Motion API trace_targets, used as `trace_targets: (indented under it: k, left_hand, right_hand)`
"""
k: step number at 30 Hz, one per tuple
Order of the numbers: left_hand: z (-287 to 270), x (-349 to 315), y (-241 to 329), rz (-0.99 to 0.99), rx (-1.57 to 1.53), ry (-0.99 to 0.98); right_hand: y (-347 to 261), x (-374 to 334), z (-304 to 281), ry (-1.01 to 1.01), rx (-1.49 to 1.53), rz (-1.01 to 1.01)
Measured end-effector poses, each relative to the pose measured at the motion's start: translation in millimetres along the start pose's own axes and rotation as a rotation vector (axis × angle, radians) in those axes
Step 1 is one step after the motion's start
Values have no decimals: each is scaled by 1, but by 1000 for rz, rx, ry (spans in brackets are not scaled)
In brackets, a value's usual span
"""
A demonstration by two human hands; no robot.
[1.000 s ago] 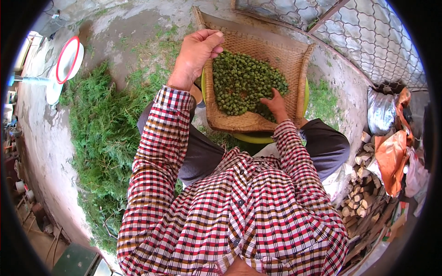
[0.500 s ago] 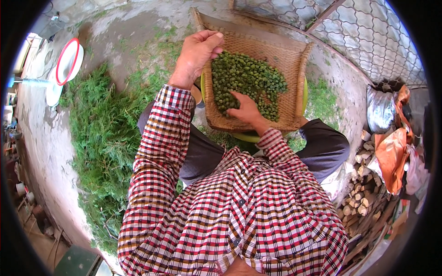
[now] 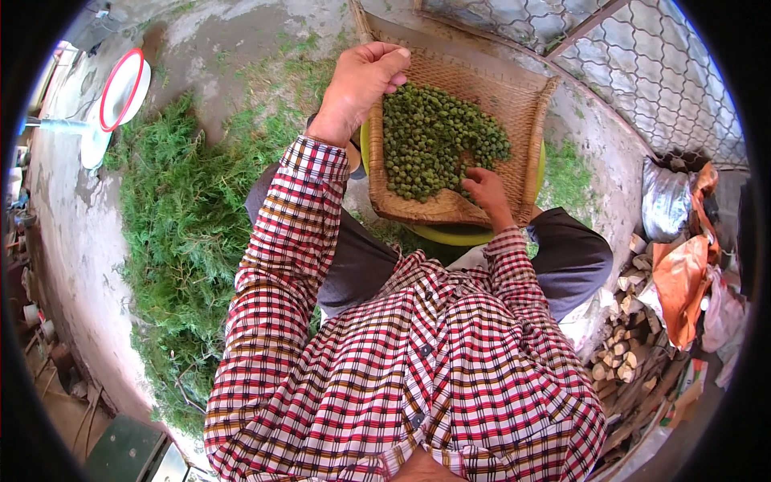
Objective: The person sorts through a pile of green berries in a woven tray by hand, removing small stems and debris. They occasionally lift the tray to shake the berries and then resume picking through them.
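A woven wicker scoop basket (image 3: 526, 120) lies tilted across the middle, bearing a heap of small round green cones (image 3: 430, 140). Above its left rim hovers my left hand (image 3: 363, 84), thumb and fingertips pinched together. Whether something small is between them I cannot make out. My right hand (image 3: 488, 193) is down at the near right edge of the cones, fingers curled in against them, and their tips are partly hidden. Under the basket shows the rim of a yellow-green basin (image 3: 450, 236).
Cut leafy green branches (image 3: 189, 249) lie piled on the left. Beyond them stands a white basin with a red rim (image 3: 143, 84). Split firewood (image 3: 622, 353), an orange bag (image 3: 681, 269) and a silvery roll (image 3: 668, 197) are at right. Wire mesh fencing (image 3: 642, 72) closes the far right.
My right hand has moved right across the cones, and its fingers have curled in. The left hand keeps its pinch above the rim. The whole view has shifted slightly.
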State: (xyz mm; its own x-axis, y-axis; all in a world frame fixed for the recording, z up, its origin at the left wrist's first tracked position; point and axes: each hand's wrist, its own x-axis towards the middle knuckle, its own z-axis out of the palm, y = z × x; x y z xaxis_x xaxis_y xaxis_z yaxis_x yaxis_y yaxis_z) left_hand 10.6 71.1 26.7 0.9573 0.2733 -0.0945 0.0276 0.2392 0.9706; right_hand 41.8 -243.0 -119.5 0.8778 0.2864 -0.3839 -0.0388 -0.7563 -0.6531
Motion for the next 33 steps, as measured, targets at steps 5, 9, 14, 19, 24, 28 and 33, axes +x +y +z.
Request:
trace_targets:
  k: [5,9,14,19,24,28,33]
  left_hand:
    - [-3,-2,-1,9,-20,-1]
    - [-3,-3,2,20,-10,-5]
    - [-1,-4,7,17,-4,0]
    - [0,-3,4,19,-27,-8]
    - [1,-1,0,11,-12,-2]
    - [1,-1,0,22,-17,-6]
    - [2,0,-4,24,19,-4]
  right_hand:
    - [-16,23,20,-22,-257,-46]
    - [-19,37,32,21,-303,-135]
    - [-16,41,41,4,-369,-25]
    - [-4,43,52,84,-398,-139]
    - [1,42,51,96,-423,-88]
    - [4,32,36,62,110,103]
    - [-20,22,23,42,570,221]
